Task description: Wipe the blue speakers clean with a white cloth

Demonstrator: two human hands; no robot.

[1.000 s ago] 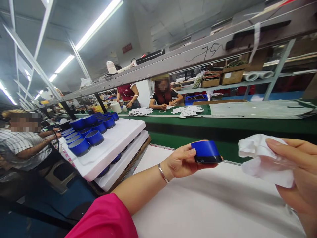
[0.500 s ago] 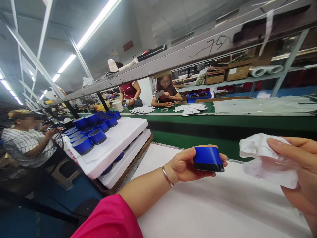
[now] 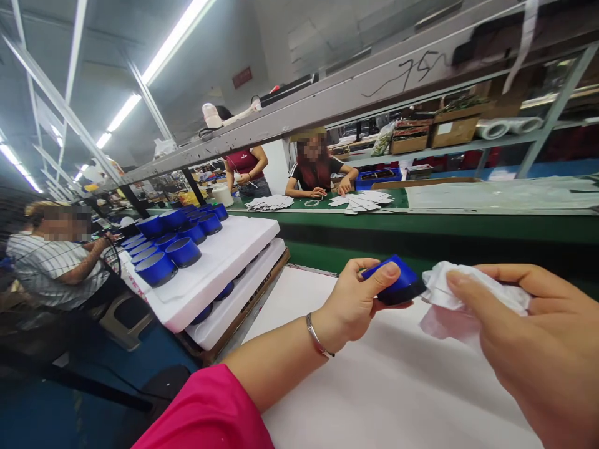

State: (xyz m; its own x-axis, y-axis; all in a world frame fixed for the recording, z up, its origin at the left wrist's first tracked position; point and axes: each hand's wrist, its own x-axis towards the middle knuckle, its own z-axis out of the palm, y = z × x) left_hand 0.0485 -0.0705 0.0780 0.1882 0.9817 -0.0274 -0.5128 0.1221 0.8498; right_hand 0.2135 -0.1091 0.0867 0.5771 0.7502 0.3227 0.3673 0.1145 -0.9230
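My left hand (image 3: 353, 302) grips a small round blue speaker (image 3: 395, 280) with a black base, tilted on its side above the white work surface (image 3: 374, 386). My thumb lies over its blue wall. My right hand (image 3: 528, 349) holds a crumpled white cloth (image 3: 468, 290), whose edge touches the speaker's right side.
At the left, stacked white foam trays (image 3: 219, 268) carry several more blue speakers (image 3: 182, 251). A green conveyor belt (image 3: 421, 224) runs beyond the surface, with white cards (image 3: 360, 201) on it. Two people work across it and another person sits at the far left. A metal shelf (image 3: 374, 87) hangs overhead.
My right hand brought the cloth leftward up against the speaker. My left hand tilted the speaker and moved its thumb over the top.
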